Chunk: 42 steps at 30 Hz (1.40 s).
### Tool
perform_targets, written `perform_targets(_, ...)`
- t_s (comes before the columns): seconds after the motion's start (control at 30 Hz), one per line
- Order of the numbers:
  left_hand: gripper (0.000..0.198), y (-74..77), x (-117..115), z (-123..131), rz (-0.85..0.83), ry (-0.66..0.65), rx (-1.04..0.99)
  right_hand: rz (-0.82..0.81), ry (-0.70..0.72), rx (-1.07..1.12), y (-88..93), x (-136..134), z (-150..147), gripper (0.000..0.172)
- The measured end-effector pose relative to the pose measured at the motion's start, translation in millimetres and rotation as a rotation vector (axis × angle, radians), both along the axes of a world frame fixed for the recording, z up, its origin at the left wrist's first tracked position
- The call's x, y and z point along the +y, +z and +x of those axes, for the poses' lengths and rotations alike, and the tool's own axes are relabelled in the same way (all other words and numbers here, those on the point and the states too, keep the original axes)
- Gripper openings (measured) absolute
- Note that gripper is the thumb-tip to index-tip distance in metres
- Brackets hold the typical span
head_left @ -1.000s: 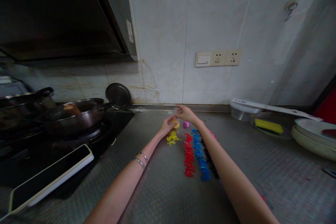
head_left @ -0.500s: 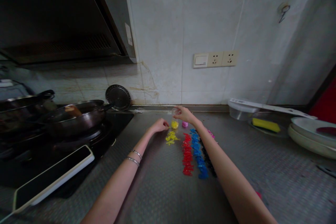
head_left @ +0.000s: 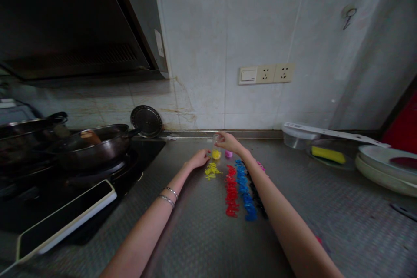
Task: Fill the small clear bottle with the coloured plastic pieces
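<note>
My right hand (head_left: pixel 227 142) is closed round the upper part of a small clear jar (head_left: pixel 215 140), which stands upright on the counter. Yellow pieces (head_left: pixel 216 154) fill its lower part. Just left of the jar, my left hand (head_left: pixel 199 159) has its fingers pinched together; whatever is between them is too small to make out. A loose pile of thin yellow pieces (head_left: pixel 212 171) lies in front of the jar. Under my right forearm run rows of small red pieces (head_left: pixel 232 193), blue pieces (head_left: pixel 246 193) and black pieces (head_left: pixel 256 191), with some pink pieces (head_left: pixel 261 165) beyond.
A small pink container (head_left: pixel 228 154) is behind my right wrist. On the left are a phone-like slab (head_left: pixel 67 217) and a pan (head_left: pixel 94 147) on the stove. A plastic tub (head_left: pixel 295 139), yellow sponge (head_left: pixel 328 155) and stacked dishes (head_left: pixel 387 169) stand to the right.
My left fingertips have shifted slightly closer to the jar. My right hand stays on the jar. The whole view has moved a little.
</note>
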State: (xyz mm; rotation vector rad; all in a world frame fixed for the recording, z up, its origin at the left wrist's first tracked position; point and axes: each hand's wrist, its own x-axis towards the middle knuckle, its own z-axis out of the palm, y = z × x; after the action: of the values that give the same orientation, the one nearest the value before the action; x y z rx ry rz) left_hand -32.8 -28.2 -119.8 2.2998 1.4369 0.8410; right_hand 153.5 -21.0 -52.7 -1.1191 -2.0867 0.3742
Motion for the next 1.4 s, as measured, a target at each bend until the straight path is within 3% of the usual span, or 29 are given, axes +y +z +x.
perform_targets(0.13, 0.013, 4.8, -3, 1, 0.028, -0.020, 0.048, -0.004, -0.007, 0.002, -0.8, 0, 1, 0.053)
perform_targets(0.43, 0.013, 15.1, -18, 3, 0.113, 0.025, 0.127, 0.000, -0.001, -0.013, 0.6, -1, 1, 0.056)
perform_targets(0.73, 0.019, 30.4, -44, -4, -0.019, -0.201, 0.326, -0.045, 0.022, -0.003, -3.3, -1, -1, 0.071)
perform_targets(1.03, 0.032, 36.4, -83, -11, 0.064, -0.301, 0.326, -0.048, 0.043, 0.013, -7.8, 5, -1, 0.071)
perform_targets(1.13, 0.039, 38.1, -89, -13, 0.051, -0.337, 0.367, -0.046, 0.047, 0.019, -8.3, 5, 0, 0.071)
perform_targets(1.3, 0.029, 35.4, -94, -14, 0.083, -0.327, 0.377, -0.027, 0.046, 0.017, -8.3, 4, 0, 0.071)
perform_targets(1.4, 0.034, 34.2, -96, -12, 0.100, -0.318, 0.360, -0.028, 0.049, 0.011, -8.6, 4, 0, 0.071)
